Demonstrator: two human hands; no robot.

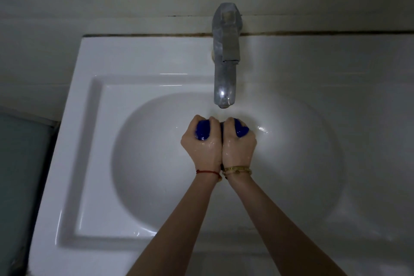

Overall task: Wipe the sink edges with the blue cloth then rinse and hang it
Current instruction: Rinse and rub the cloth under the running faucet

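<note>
blue cloth [202, 132] squeezed by both hands under faucet [225, 67], over sink [139, 159].

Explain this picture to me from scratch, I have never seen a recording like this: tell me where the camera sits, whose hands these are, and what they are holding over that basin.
There is no machine here. One wide-angle camera sits on a person's head and looks forward and down, so the two bare forearms that enter from the bottom edge are that person's own.

Below them is a white sink with a round bowl, set against a wall. A metal faucet stands at the back, its spout pointing toward the hands. Whether water runs cannot be told, though both hands look wet.

The left hand and the right hand are pressed side by side over the bowl, both clenched round a bunched blue cloth. This looks like wringing or rinsing.

A red string circles the left wrist, gold bracelets the right.
</note>
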